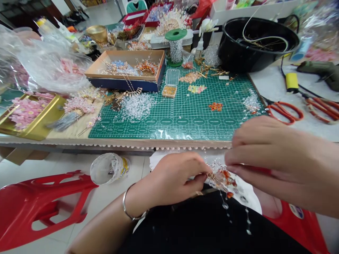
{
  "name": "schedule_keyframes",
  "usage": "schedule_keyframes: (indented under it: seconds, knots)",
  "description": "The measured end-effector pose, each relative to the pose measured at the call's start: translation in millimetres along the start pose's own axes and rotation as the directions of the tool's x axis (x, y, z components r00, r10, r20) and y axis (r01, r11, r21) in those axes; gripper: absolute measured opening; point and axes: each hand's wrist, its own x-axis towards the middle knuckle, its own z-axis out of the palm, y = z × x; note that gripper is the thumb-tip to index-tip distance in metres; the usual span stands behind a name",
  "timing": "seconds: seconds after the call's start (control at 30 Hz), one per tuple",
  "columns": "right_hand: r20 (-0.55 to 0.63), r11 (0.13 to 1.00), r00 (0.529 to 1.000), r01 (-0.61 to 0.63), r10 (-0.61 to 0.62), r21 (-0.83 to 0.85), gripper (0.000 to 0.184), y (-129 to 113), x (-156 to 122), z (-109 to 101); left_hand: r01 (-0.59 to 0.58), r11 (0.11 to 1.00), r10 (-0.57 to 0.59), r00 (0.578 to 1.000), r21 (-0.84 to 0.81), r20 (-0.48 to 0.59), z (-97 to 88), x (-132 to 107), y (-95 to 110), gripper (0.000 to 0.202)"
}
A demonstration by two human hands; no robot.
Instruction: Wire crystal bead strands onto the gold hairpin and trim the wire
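Below the table edge, my left hand point(177, 178) pinches a beaded hair ornament point(224, 178) with orange flowers, clear beads and gold wire. Strands of clear beads dangle from it over the dark clothing on my lap. My right hand point(267, 158) is closed at the ornament's right side, thumb and fingers pressed together; whatever is between the fingertips is hidden. On the green cutting mat point(182, 121) above lie a heap of clear beads point(136, 107), a small pile of orange flower pieces point(215, 106) and another cluster of clear beads point(251, 102).
Red-handled scissors point(286, 111) and pliers point(323, 107) rest at the right, near a black basin point(259, 44). An open box point(124, 83) holds finished ornaments. A gold tray point(34, 130) with pink flowers stands left. A plastic bucket point(106, 169) and red stool point(47, 204) are below.
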Motion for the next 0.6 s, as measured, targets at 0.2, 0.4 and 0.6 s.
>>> schedule_keyframes:
  seconds: [0.2, 0.4, 0.6]
  knots:
    - [0.323, 0.983, 0.942, -0.135, 0.089, 0.122, 0.025, 5, 26, 19, 0.122, 0.990, -0.121, 0.992, -0.074, 0.016, 5.7, 4, -5, 0.025]
    - [0.340, 0.977, 0.925, -0.203, 0.169, 0.068, 0.023, 1, 30, 20, 0.158, 0.973, -0.169, 0.985, -0.169, -0.047, 6.6, -1, -9, 0.024]
    - [0.344, 0.958, 0.899, -0.288, 0.272, -0.007, 0.026, -6, 32, 19, 0.163, 0.970, -0.179, 0.981, -0.180, -0.076, 5.5, -2, -9, 0.023]
